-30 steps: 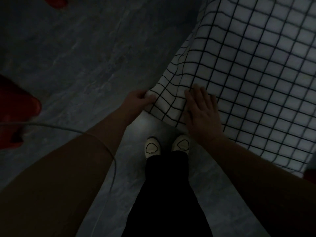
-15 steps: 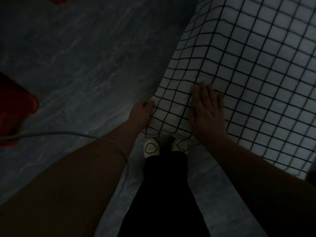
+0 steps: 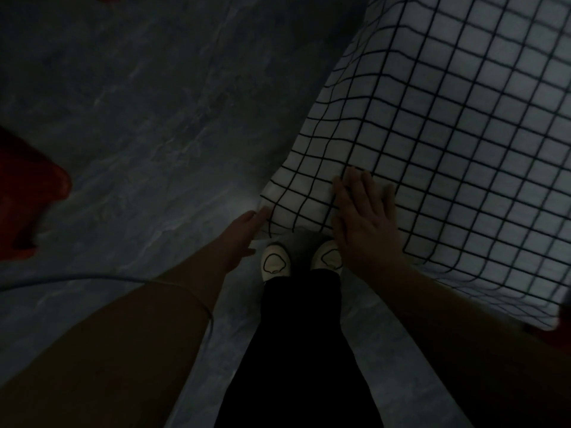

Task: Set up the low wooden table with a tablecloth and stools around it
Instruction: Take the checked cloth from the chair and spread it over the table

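A white tablecloth [image 3: 448, 125] with a black grid pattern covers the table at the right and hangs over its near corner. The table itself is hidden under it. My right hand [image 3: 364, 220] lies flat with straight fingers on the cloth at that corner. My left hand [image 3: 245, 230] is at the hanging corner's left edge, its fingertips touching the cloth; whether it pinches the fabric is unclear in the dim light. A red stool [image 3: 27, 196] shows partly at the left edge.
The floor [image 3: 139, 103] is grey marbled tile, dimly lit. My feet in white shoes [image 3: 275, 261] stand just below the cloth corner. A thin pale cable [image 3: 92, 278] runs across my left forearm. Something red peeks in at the right edge [image 3: 550, 332].
The hanging corner of the cloth has dropped lower toward my shoes. My left hand has followed it down, and its hold looks looser. My right hand has stayed flat on the cloth.
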